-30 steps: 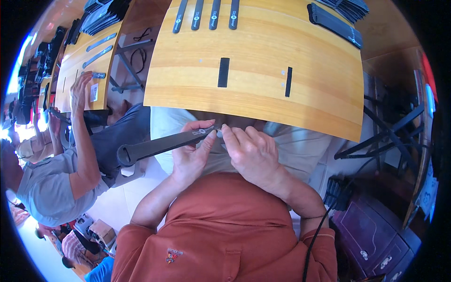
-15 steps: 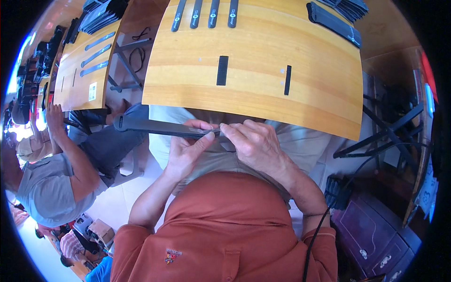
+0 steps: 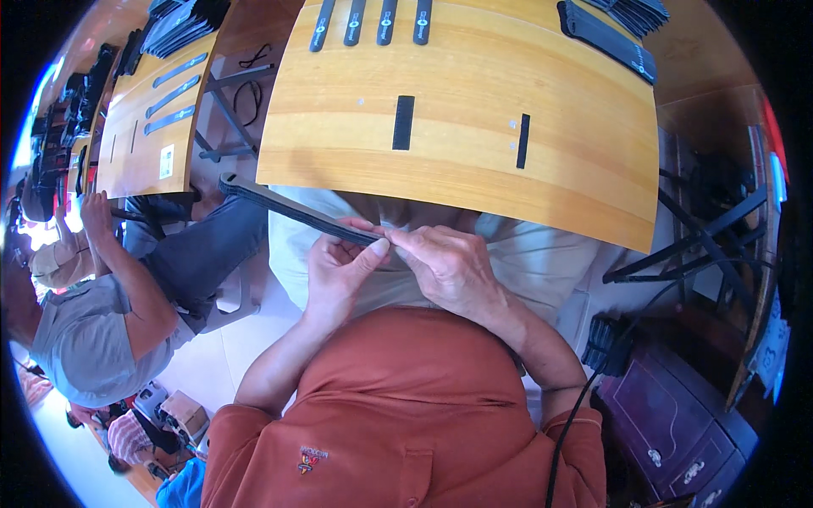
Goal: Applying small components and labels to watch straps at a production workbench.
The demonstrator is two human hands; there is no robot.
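The pale wooden tabletop [image 3: 474, 127] with curved grain filled the upper half of the view, its near edge just above your hands. On it lay two short black rectangular patches [image 3: 403, 123], well apart from each other, four flat dark strips [image 3: 368, 21] in a row at the far edge, and a stack of dark flat pieces [image 3: 605, 38] at the far right.

The long, flat black strap [image 3: 292, 210] was off the tabletop, held in the air over your lap, below the near edge. It ran up and to your left, free end unsupported, near end hidden between your fingers.

Your left hand [image 3: 339, 271] was closed on the strap from below, thumb pressed on top. Your right hand [image 3: 445, 264] was closed too, fingertips pinching the same end just beside the left thumb; what it pinched exactly could not be told.

Judgement: you were working the near end of the strap by feel. To do it well:
- Keep both pinches close together so the end stays stiff.
- Hold the strap flat, not twisted; the long free end will lever against your grip.
- Rest your wrists on your lap for steadiness.
- Mind the seated person [image 3: 110, 330] at your left; the free end pointed that way.
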